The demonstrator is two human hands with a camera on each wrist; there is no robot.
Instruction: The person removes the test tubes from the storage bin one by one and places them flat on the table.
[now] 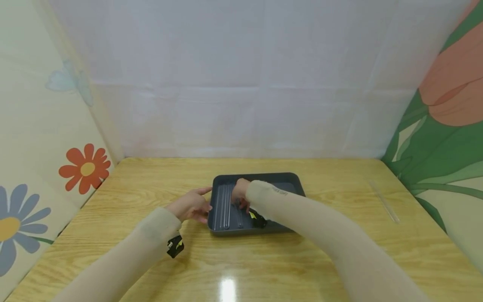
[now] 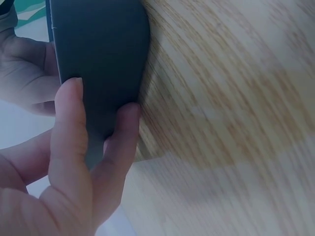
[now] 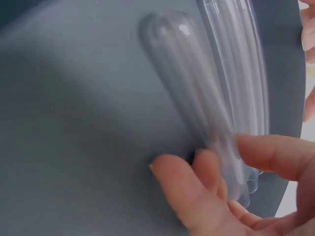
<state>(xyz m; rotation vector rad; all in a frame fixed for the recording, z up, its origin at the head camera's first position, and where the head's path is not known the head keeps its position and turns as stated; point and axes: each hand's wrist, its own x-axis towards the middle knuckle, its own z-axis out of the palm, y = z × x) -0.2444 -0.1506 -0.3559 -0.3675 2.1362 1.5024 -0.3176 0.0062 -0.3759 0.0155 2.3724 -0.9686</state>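
Observation:
A dark grey tray [image 1: 256,232] stands on the wooden table, and several clear test tubes [image 1: 221,207] lie side by side in its left part. My left hand [image 1: 192,204] is at the tray's left end; in the left wrist view, its fingertips [image 2: 129,113] rest against the outer wall. Inside the tray, my right hand [image 1: 241,193] pinches one test tube [image 3: 179,64] between thumb and fingers near one end. That tube's rounded end points away from the hand, at a slant to the neighbouring tubes [image 3: 241,73] in the right wrist view.
Another clear tube [image 1: 385,204] lies on the table [image 1: 339,180] towards the right edge. A white cloth [image 1: 241,121] hangs behind the table, with flower-patterned panels [image 1: 86,168] at both sides.

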